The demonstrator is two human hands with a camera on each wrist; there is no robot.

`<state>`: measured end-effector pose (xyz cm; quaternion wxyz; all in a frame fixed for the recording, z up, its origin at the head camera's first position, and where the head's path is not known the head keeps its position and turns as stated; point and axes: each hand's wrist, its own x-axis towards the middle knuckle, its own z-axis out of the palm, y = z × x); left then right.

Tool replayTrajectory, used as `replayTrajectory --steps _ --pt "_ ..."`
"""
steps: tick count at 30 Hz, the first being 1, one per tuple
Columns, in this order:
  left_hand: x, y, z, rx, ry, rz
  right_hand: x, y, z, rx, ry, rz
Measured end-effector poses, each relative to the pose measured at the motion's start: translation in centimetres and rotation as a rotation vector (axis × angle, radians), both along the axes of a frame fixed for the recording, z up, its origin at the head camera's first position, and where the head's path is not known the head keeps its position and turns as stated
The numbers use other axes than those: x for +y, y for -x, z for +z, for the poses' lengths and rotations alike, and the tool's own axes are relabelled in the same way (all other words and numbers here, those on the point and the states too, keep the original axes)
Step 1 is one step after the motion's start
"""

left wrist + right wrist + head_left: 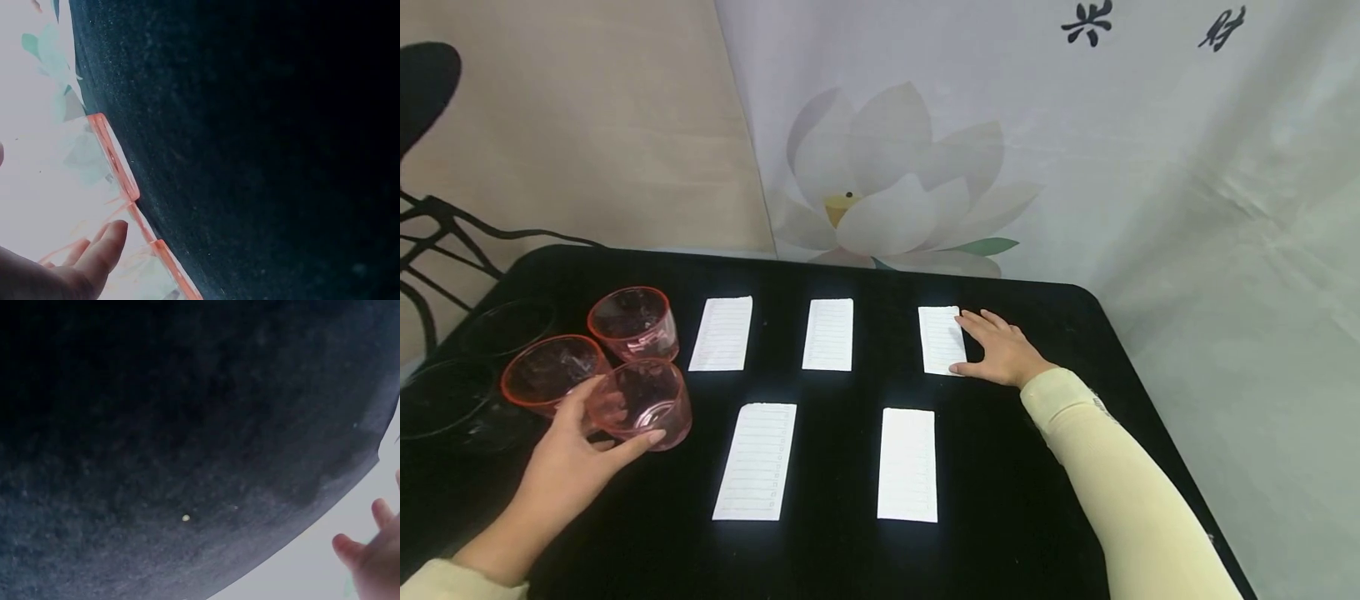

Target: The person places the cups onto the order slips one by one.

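In the head view, my left hand (568, 454) holds a pink see-through glass (651, 400), thumb at its near side and fingers partly seen through its wall. Two more red-rimmed glasses stand close by: one glass (553, 371) just behind to the left, the other glass (636, 325) farther back. My right hand (1003, 350) reaches over the far right paper slip (940, 342), fingers spread and fingertips at its right edge. The left wrist view shows part of the left hand (87, 269) beside red rims (115, 156). Spread fingertips of the right hand (375, 556) appear in the right wrist view.
Two dark see-through glasses, a nearer glass (448, 400) and a farther glass (508, 325), stand at the left of the black table (1000, 500). Other lined slips lie in rows, such as a near slip (756, 462). A printed curtain (910, 167) hangs behind.
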<state>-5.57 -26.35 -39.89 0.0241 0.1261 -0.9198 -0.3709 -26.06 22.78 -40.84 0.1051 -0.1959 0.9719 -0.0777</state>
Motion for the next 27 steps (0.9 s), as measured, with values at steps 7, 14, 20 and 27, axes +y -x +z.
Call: replayTrajectory --steps 7,14,20,27 --pt "0.3 -0.1 -0.1 0.038 -0.009 -0.016 0.2 0.6 -0.8 -0.007 -0.014 0.003" --pt "0.5 0.0 -0.2 0.063 -0.008 -0.03 0.5 1.0 -0.9 -0.027 -0.007 -0.016" --pt "0.6 0.0 -0.1 0.067 -0.018 -0.027 0.2 0.9 -0.6 -0.059 -0.017 -0.017" --pt "0.6 0.2 0.6 0.091 -0.01 -0.018 -0.1 1.2 -0.8 -0.092 -0.033 -0.017"
